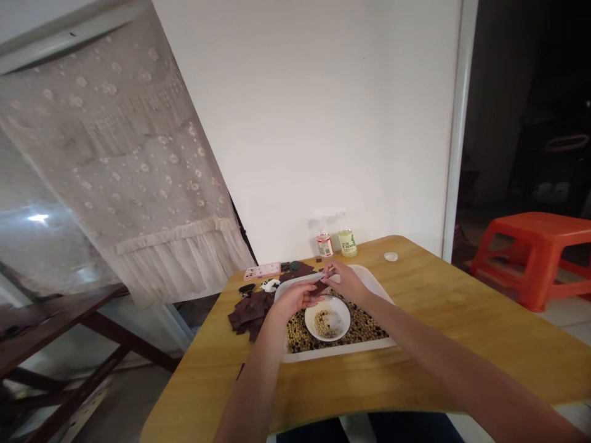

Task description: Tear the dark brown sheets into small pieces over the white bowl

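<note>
Above a white plastic tray (339, 354), my left hand (293, 298) and my right hand (346, 282) meet at the fingertips. Between them is a small dark brown piece (319, 287), which both seem to pinch; its material is unclear. A pale strip (307, 279) lies close to my fingers, though it could be the tray's rim. Mixed pale and dark beans (364, 326) cover the tray. Directly below my hands stands a white bowl (345, 314) holding a few beans. A pile of similar dark brown pieces (249, 314) lies left of the tray.
A pink phone (261, 271), a small black object (246, 288) and a black-and-white item (270, 285) sit beyond the pile on the wooden table (443, 332). Two small bottles (347, 242) and a white lid (391, 256) stand near the white wall. An orange stool (535, 258) stands right of the table.
</note>
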A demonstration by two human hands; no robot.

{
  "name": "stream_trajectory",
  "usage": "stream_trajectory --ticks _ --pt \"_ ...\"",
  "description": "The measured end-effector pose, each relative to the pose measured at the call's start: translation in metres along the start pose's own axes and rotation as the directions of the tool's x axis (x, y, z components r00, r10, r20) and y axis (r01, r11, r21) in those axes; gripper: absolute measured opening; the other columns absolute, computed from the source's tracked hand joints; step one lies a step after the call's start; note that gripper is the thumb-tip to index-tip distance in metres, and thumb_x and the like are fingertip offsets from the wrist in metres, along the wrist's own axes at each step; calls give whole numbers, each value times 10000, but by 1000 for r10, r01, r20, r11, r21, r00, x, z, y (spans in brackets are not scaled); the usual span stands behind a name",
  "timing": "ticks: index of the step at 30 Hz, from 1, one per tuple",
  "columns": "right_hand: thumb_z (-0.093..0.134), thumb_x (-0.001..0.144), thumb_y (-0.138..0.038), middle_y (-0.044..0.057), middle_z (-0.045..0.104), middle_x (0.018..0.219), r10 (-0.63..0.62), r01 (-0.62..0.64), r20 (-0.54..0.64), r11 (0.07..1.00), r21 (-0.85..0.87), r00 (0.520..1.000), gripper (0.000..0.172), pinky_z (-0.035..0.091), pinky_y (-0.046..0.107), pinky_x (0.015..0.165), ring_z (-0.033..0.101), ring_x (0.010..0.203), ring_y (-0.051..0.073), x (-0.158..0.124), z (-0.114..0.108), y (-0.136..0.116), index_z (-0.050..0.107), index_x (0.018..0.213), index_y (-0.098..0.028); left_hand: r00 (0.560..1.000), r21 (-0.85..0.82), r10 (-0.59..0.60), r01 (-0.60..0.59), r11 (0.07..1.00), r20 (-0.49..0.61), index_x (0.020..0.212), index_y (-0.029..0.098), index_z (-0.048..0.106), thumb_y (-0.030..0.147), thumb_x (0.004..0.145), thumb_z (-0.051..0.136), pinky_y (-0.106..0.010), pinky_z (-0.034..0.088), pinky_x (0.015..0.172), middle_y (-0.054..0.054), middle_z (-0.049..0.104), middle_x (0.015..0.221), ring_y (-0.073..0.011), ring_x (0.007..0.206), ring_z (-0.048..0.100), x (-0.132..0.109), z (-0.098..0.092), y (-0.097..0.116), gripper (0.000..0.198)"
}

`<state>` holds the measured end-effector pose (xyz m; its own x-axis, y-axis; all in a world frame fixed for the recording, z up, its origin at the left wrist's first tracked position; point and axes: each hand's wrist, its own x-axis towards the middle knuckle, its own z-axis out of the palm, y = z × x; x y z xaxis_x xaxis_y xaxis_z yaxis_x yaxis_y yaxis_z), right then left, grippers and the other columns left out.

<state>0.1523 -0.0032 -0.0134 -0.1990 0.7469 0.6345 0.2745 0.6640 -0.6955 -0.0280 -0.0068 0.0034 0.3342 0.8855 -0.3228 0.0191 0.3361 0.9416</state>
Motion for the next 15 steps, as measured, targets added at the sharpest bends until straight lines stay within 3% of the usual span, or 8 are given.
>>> stream_trajectory --ticks 6,15 --pt "523 707 -158 -5 533 822 -9 8 10 1000 20 1000 139 435 289 698 573 761 146 0 0 -1 448 814 -207 1000 -5 -1 1 1000 7 1008 138 613 181 703 603 -188 489 563 -67 690 900 -164 696 666 -2 2 1 308" --pt "531 698 -172 2 545 815 9 -9 14 1000 19 1000 145 439 298 691 574 743 143 0 -1 -3 456 820 -194 1000 0 -2 2 1000 -4 1077 132 598 201 684 652 -208 493 592 -106 679 941 -177 714 669 -5 5 4 402"
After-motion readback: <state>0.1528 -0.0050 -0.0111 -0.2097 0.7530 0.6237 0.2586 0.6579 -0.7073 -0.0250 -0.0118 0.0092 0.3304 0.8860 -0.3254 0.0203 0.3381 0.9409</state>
